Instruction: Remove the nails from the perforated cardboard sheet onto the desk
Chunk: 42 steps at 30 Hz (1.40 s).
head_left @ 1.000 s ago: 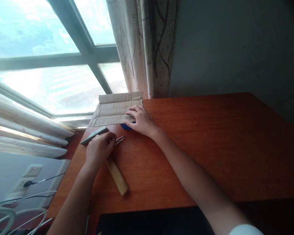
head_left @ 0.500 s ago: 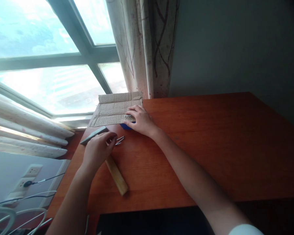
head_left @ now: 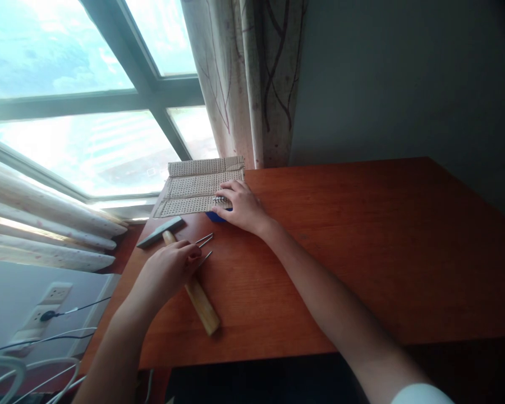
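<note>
My left hand [head_left: 170, 264] is closed in a pinch above the wooden handle of a hammer [head_left: 202, 306]. A thin metal nail [head_left: 206, 259] sticks out from its fingertips. More such nails [head_left: 205, 239] lie on the table just beyond the fingers. My right hand [head_left: 244, 206] curves over the near right corner of a tan perforated mat [head_left: 193, 185]. Its thumb and fingers bend around a blue block [head_left: 216, 216], mostly hidden by the hand and mat. A small black-and-silver ridged thing [head_left: 220, 199] shows between thumb and forefinger; its kind is unclear.
The reddish-brown wooden table [head_left: 340, 252] stretches to the right. At left are a window [head_left: 88, 146], a pale curtain [head_left: 46, 235], and a wall socket [head_left: 40, 317] with cables. A patterned curtain [head_left: 235, 84] hangs behind the mat. Something dark [head_left: 256, 381] lies under the near edge.
My left hand has moved back toward me and lower, uncovering the hammer's head end. A nail now shows apart from the others, at its fingertips. My right hand stays put.
</note>
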{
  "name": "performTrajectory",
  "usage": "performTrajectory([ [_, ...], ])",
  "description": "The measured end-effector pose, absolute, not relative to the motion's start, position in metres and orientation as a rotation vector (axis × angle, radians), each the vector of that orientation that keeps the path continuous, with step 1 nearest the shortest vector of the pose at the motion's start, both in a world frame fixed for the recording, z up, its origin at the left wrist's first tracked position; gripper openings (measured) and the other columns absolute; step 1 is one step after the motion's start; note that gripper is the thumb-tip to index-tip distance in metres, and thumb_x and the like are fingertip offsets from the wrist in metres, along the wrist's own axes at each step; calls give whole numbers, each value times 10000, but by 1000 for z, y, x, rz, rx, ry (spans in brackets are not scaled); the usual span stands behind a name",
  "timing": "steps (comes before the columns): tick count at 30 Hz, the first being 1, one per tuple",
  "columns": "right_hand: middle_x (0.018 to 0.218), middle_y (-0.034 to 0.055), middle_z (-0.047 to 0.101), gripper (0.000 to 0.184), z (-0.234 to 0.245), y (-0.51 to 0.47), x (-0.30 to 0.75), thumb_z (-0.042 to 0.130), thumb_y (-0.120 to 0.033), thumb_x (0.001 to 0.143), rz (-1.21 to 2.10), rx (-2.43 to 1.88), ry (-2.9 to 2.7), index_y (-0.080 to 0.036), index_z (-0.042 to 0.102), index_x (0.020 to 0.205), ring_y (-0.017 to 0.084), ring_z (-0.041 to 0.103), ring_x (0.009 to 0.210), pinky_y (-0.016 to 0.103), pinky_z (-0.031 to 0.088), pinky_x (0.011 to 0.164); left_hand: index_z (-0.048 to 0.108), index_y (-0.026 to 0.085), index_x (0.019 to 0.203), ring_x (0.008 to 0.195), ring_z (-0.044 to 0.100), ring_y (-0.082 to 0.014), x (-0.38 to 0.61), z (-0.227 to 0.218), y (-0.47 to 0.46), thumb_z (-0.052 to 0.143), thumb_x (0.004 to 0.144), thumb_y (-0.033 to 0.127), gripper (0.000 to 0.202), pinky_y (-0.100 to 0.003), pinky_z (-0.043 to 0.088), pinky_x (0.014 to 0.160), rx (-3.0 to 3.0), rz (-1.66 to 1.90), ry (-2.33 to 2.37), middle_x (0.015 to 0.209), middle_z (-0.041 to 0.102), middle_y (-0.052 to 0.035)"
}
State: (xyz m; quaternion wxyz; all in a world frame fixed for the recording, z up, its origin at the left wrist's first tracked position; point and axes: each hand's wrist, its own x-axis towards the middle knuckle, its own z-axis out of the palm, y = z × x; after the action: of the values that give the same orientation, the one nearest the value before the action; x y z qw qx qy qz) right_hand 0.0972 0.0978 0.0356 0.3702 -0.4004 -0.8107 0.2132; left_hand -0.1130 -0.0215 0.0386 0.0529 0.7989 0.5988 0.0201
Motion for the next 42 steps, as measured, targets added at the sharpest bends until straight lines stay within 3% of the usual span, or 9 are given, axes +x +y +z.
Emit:
performTrajectory([
  [5, 1264, 93, 598, 325, 36, 97, 97, 691, -403, 862, 552, -1031, -2079, -194, 714, 1111, 241, 462, 1272, 393, 393, 1102, 665, 220, 821, 684, 604, -185, -107, 38, -21, 477, 910, 334, 238, -281, 379, 609, 2422, 12, 1841, 826, 667, -46],
  [11, 1268, 101, 601, 348, 37, 97, 97, 692, -409, 859, 550, -1034, -2077, -175, 713, 1116, 241, 463, 1271, 385, 388, 1108, 659, 220, 849, 731, 628, -204, -94, 44, -26, 492, 922, 425, 275, -300, 408, 654, 2400, -10, 1830, 865, 671, -52],
  [15, 1269, 97, 603, 341, 37, 97, 97, 689, -409, 860, 551, -1034, -2076, -181, 713, 1112, 245, 465, 1272, 390, 393, 1104, 648, 222, 887, 775, 655, -205, -88, 42, -27, 482, 933, 339, 208, -297, 414, 665, 2400, -40, 1794, 955, 694, -56],
  [23, 1271, 103, 610, 357, 37, 97, 96, 684, -406, 864, 532, -1033, -2083, -168, 713, 1128, 247, 470, 1266, 390, 400, 1100, 684, 238, 942, 787, 654, -213, -82, 39, -16, 456, 953, 312, 240, -283, 307, 534, 2444, -20, 1999, 962, 688, -55],
  [26, 1276, 102, 603, 349, 36, 97, 96, 686, -401, 863, 533, -1036, -2083, -179, 712, 1131, 247, 465, 1272, 394, 400, 1099, 687, 237, 930, 761, 636, -199, -78, 44, -15, 475, 949, 317, 228, -275, 281, 518, 2462, 92, 2117, 937, 683, -50],
  [34, 1275, 94, 603, 333, 37, 97, 97, 670, -374, 862, 532, -1036, -2082, -178, 709, 1128, 249, 463, 1272, 390, 392, 1110, 700, 211, 954, 667, 592, -122, -68, 72, 7, 528, 940, 353, 223, -246, 390, 620, 2409, 823, 2061, 856, 671, -13],
  [42, 1288, 92, 585, 322, 36, 98, 97, 649, -322, 854, 541, -1037, -2097, -201, 698, 1148, 249, 460, 1280, 401, 403, 1104, 744, 192, 977, 709, 616, -161, -70, 78, 57, 569, 871, 373, 273, -274, 451, 674, 2373, 727, 1895, 929, 692, -60],
])
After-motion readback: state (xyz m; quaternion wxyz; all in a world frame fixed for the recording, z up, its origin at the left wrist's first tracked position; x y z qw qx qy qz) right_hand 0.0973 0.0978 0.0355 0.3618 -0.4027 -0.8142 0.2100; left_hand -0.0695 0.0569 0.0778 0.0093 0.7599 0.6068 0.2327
